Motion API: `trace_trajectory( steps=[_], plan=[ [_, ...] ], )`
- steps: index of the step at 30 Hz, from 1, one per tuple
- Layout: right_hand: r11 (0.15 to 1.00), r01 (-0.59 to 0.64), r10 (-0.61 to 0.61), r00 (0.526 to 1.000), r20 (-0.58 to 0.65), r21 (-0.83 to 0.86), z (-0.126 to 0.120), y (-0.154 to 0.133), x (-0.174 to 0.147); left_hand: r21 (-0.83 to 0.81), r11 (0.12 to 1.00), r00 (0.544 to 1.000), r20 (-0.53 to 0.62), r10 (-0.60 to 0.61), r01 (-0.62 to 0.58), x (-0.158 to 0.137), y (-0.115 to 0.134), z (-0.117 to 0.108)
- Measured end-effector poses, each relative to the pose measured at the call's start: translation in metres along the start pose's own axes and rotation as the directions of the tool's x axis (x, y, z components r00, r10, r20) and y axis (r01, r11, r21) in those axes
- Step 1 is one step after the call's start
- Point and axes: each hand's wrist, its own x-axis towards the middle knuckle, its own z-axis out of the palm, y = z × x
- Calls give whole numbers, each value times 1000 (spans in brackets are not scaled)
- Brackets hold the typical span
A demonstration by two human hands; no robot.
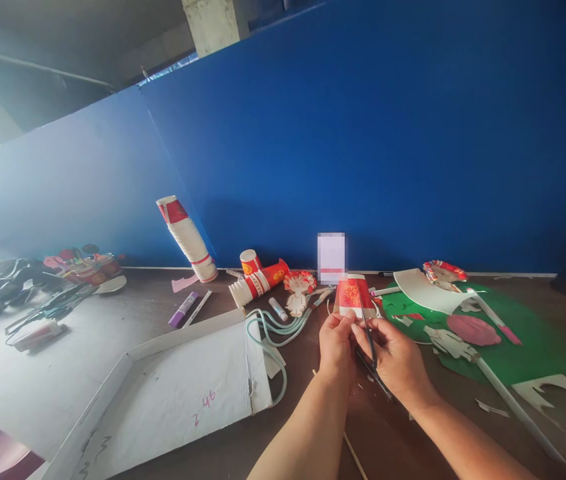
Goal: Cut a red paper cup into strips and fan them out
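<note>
My left hand (337, 343) grips a red and white paper cup (355, 295) near its lower edge, with the thumb on its printed side. The cup's narrower end points away from me. My right hand (395, 360) is closed on a pair of dark scissors (373, 350). Their blades run up against the right part of the cup, and the fingers of both hands nearly meet there. Whether the blades have cut into the cup I cannot tell. A cut-out paper figure with a red fringe (299, 293) lies to the left of the cup.
A cardboard tray (133, 393) lies front left, with a pale cable (285, 327) beside it. A tall leaning cup stack (190, 243) and fallen cups (263, 280) sit by the blue partition (363, 133). Green paper (517, 320) with scraps and a white stick (517, 410) lies right.
</note>
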Motion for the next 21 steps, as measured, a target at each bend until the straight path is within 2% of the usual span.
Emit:
trace_trajectory(
  steps=[5, 14, 21],
  plan=[
    [1000, 0, 0, 1000, -10, -6, 0, 0, -1, 0, 1000, 1000, -7, 0, 0, -1, 0, 1],
    [987, -91, 94, 996, -13, 134, 1, -5, 0, 89, 995, 999, -27, -36, 38, -1, -4, -2],
    [985, -109, 113, 993, -18, 134, 1, -4, 0, 75, 997, 999, -29, -21, 23, -1, -3, -1]
  ],
)
